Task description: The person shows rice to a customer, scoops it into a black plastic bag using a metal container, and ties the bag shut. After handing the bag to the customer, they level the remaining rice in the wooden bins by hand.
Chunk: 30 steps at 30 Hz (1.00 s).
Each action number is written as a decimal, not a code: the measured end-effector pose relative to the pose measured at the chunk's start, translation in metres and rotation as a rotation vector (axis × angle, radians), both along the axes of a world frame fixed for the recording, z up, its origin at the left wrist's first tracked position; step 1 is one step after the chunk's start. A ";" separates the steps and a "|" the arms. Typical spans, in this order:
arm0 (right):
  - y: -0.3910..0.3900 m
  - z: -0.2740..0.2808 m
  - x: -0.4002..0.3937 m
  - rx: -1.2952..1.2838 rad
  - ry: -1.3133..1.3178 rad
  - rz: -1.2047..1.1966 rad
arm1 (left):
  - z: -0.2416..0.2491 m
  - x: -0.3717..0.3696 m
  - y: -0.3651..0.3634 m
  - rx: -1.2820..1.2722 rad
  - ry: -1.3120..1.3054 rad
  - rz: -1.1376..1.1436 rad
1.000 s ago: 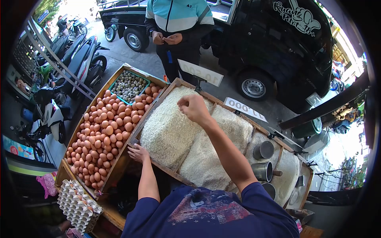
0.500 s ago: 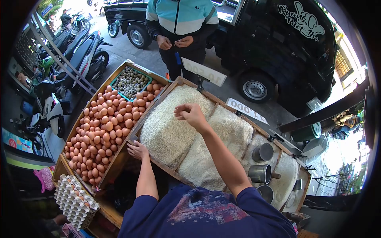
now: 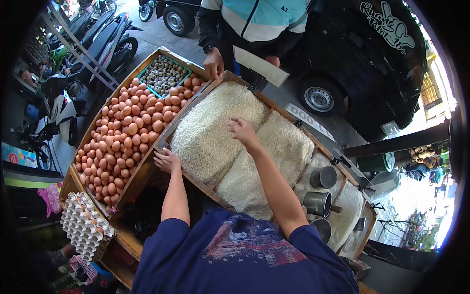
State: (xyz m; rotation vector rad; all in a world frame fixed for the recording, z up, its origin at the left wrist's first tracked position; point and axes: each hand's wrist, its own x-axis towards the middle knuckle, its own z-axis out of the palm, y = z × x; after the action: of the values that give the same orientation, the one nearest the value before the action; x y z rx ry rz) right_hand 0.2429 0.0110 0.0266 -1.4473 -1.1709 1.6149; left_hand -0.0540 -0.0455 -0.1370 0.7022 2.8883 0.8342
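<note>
My left hand [image 3: 167, 160] rests on the wooden edge [image 3: 157, 142] between the eggs and the rice, fingers spread. Above the heap of white rice [image 3: 210, 132] hovers my right hand [image 3: 243, 132], its fingers loosely bent and apart, with nothing visible in them. Brown eggs [image 3: 125, 139] fill the wooden bin to the left. At the back of that bin sits a green-rimmed tray of small speckled eggs [image 3: 164, 76]. A second heap of rice [image 3: 281, 147] lies to the right of my right hand.
Across the stall, a person's hand [image 3: 214, 63] is at the bin's far corner. Metal measuring cups [image 3: 318, 203] stand on the rice at right. Price signs [image 3: 309, 121] line the far edge. Egg trays [image 3: 85, 228] are stacked at lower left. A black vehicle [image 3: 362, 73] stands behind.
The person opposite has moved closer and lowered a hand to the bin's corner. My right hand has shifted slightly right in view, its fingers loosening. My left hand stays on the wooden edge.
</note>
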 end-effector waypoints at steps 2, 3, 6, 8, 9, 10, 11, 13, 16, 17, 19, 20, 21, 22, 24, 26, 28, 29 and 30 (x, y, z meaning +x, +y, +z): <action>-0.003 -0.028 -0.009 0.234 -0.439 0.035 | -0.005 -0.002 0.001 -0.006 0.030 0.008; -0.008 -0.040 -0.016 0.318 -0.573 0.026 | -0.004 -0.001 0.001 -0.007 0.030 0.007; -0.024 -0.062 -0.034 0.426 -0.814 -0.015 | -0.001 0.000 0.000 -0.014 0.032 0.015; -0.023 -0.082 -0.035 0.466 -0.768 -0.019 | 0.000 0.000 0.001 -0.025 0.036 0.016; -0.023 -0.084 -0.035 0.484 -0.746 -0.022 | 0.002 0.002 0.000 -0.018 0.025 0.013; -0.022 -0.086 -0.033 0.386 -0.655 -0.051 | 0.004 0.003 0.000 -0.011 0.014 0.009; -0.019 -0.088 -0.029 0.288 -0.564 -0.080 | 0.006 0.003 0.000 -0.003 0.002 0.003; -0.014 -0.086 -0.025 0.053 -0.184 -0.228 | 0.009 0.003 0.000 -0.001 -0.002 -0.003; -0.010 -0.064 -0.015 -0.310 0.551 -0.474 | 0.010 0.004 0.000 -0.005 0.001 -0.007; -0.008 -0.055 -0.012 -0.345 0.639 -0.467 | 0.010 0.004 0.000 -0.007 0.006 -0.008; -0.007 -0.044 -0.007 -0.415 0.819 -0.451 | 0.012 0.005 0.000 -0.010 -0.002 -0.009; -0.008 -0.039 -0.003 -0.429 0.880 -0.412 | 0.013 0.005 0.000 -0.013 -0.011 -0.010; -0.008 -0.034 -0.001 -0.423 0.910 -0.397 | 0.015 0.005 0.000 -0.016 -0.019 -0.012; -0.008 -0.030 0.000 -0.418 0.940 -0.381 | 0.014 0.005 0.000 -0.014 -0.020 -0.012; -0.008 -0.021 0.001 -0.422 0.979 -0.359 | 0.013 0.005 0.000 -0.009 -0.019 -0.011; -0.008 -0.012 0.003 -0.438 0.996 -0.347 | 0.014 0.004 0.000 -0.013 -0.031 -0.017; -0.010 0.001 0.001 -0.375 0.917 -0.297 | 0.016 0.004 0.000 -0.010 -0.036 -0.016; -0.011 0.005 0.000 -0.344 0.878 -0.272 | 0.018 0.005 0.000 -0.006 -0.034 -0.013; -0.010 0.005 -0.001 -0.224 0.599 -0.143 | 0.018 0.006 0.000 -0.003 -0.033 -0.010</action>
State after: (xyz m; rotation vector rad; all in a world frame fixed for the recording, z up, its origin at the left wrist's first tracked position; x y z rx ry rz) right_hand 0.2417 0.0009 0.0317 -1.0252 -0.5483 1.9322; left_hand -0.0479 -0.0460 -0.1193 0.6954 2.8541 0.8317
